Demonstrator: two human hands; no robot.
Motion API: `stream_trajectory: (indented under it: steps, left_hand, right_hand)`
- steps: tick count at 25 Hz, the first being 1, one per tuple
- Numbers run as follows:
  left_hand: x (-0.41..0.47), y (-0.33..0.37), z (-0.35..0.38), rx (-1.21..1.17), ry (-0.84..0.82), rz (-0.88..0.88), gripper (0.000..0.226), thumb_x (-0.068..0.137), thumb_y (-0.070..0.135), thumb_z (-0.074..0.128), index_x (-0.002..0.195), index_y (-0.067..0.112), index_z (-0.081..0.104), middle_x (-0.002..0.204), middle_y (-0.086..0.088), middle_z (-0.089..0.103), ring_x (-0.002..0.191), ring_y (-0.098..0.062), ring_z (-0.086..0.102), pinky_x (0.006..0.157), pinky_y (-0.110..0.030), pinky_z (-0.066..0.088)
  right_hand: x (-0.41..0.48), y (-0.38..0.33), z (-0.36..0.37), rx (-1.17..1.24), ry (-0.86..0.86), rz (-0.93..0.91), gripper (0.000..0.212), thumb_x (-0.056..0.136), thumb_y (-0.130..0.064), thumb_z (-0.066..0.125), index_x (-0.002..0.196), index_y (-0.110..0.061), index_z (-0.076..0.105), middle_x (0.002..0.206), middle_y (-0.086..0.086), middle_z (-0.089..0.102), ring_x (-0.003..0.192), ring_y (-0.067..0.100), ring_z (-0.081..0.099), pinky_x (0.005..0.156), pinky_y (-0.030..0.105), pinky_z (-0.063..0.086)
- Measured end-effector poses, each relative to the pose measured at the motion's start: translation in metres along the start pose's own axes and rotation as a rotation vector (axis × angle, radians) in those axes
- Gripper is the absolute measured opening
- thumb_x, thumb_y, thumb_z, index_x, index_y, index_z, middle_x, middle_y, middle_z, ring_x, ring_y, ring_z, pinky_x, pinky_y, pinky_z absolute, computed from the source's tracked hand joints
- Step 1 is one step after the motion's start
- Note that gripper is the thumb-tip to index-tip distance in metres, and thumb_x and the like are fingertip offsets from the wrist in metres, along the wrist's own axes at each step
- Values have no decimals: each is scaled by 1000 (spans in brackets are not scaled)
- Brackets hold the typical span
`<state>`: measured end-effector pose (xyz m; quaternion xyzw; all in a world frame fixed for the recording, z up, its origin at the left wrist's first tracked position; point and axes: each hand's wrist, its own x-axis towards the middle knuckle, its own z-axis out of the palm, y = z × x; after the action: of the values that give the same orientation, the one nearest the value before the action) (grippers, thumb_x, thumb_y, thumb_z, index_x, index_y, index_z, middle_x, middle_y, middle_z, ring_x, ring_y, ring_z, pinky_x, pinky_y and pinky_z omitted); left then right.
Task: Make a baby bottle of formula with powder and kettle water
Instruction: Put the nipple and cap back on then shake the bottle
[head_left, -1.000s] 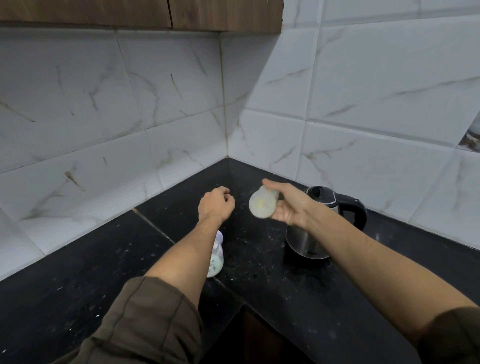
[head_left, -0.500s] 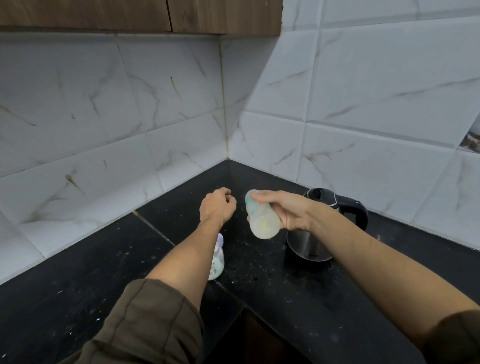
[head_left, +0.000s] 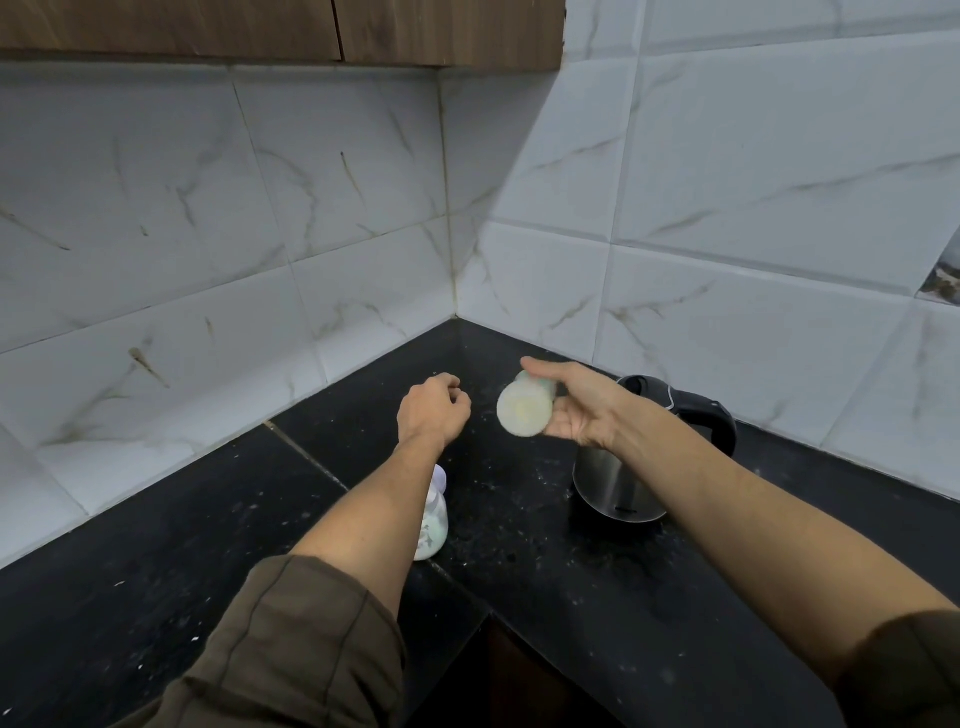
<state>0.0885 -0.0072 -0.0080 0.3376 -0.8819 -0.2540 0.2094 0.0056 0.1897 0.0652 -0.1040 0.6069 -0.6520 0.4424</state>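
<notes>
Seemingly well along, by the head view: the right hand (head_left: 576, 410) curls its fingers round a pale, translucent plastic baby bottle (head_left: 522, 410), tipped on its side in the air above the speckled black stone table (head_left: 519, 525), its milky base toward the camera. The left hand (head_left: 431, 410) is a loose fist, nothing visible in it. The steel kettle with a black handle (head_left: 613, 488) stands on the table, so filling looks done and mixing remains.
</notes>
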Motion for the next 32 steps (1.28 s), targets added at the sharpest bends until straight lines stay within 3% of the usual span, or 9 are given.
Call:
stream_trajectory:
  steps: [2, 7, 10, 12, 17, 20, 25, 30, 32]
  left_hand:
    - [0, 1, -1, -2, 0, -2, 39, 99, 27, 56, 137, 22, 67, 126, -2, 73, 117, -26, 66, 94, -37, 52]
    - [0, 0, 2, 4, -8, -8, 39, 98, 29, 56, 135, 23, 67, 122, -1, 75, 116, -27, 67, 93, -37, 52]
    - [0, -1, 1, -4, 1, -3, 38, 99, 28, 55, 135, 22, 67, 124, -3, 74, 116, -28, 67, 93, -37, 52]
    - [0, -2, 1, 3, -1, -3, 38, 100, 27, 55, 135, 22, 67, 123, -2, 74, 115, -26, 67, 93, -36, 52]
    - [0, 0, 0, 22, -9, 1, 38, 99, 26, 58, 136, 23, 67, 123, 1, 74, 114, -24, 68, 94, -37, 53]
    - [1, -1, -1, 5, -10, 5, 38, 99, 27, 57, 135, 22, 67, 121, 0, 75, 113, -25, 69, 94, -38, 56]
    - [0, 2, -2, 28, -17, 19, 38, 100, 28, 59, 136, 22, 66, 123, 1, 74, 112, -22, 68, 93, -38, 56]
    - [1, 4, -4, 18, -4, 18, 38, 99, 28, 57, 136, 23, 66, 122, 1, 75, 113, -23, 68, 93, -37, 54]
    - [1, 5, -4, 24, -11, 22, 37, 100, 28, 58, 137, 23, 65, 122, 0, 74, 113, -22, 68, 90, -36, 53]
  right_hand:
    - [4, -1, -3, 67, 86, 16, 32, 90, -29, 80, 111, -7, 67, 104, 18, 74, 69, 27, 78, 54, 38, 64]
    - [-2, 1, -1, -159, -157, -80, 41, 92, -30, 75, 128, -15, 61, 118, 15, 72, 93, 27, 76, 65, 39, 66]
    - [2, -7, 0, 200, 20, -346, 47, 95, -25, 74, 136, -18, 52, 132, 15, 67, 102, 30, 76, 71, 45, 65]
    - [4, -6, 0, 320, -14, -432, 56, 96, -23, 74, 145, -23, 46, 137, 15, 63, 110, 32, 74, 77, 47, 63]
    - [-12, -1, -3, -116, -393, -500, 75, 93, -8, 68, 155, -34, 35, 130, 27, 66, 113, 35, 68, 91, 53, 60]
    - [-15, -13, -2, 114, -246, -593, 80, 93, -6, 70, 156, -37, 34, 136, 25, 63, 121, 34, 65, 89, 49, 60]
    - [-21, -4, -5, -219, -388, -540, 85, 89, -6, 72, 156, -39, 32, 135, 24, 64, 120, 40, 66, 99, 57, 55]
    - [-16, -8, -2, 188, -193, -583, 82, 89, -12, 75, 156, -34, 34, 132, 22, 66, 116, 33, 67, 91, 53, 60]
    - [-20, -5, -5, 32, -310, -532, 80, 91, -9, 70, 157, -34, 32, 131, 23, 67, 116, 38, 67, 97, 59, 56]
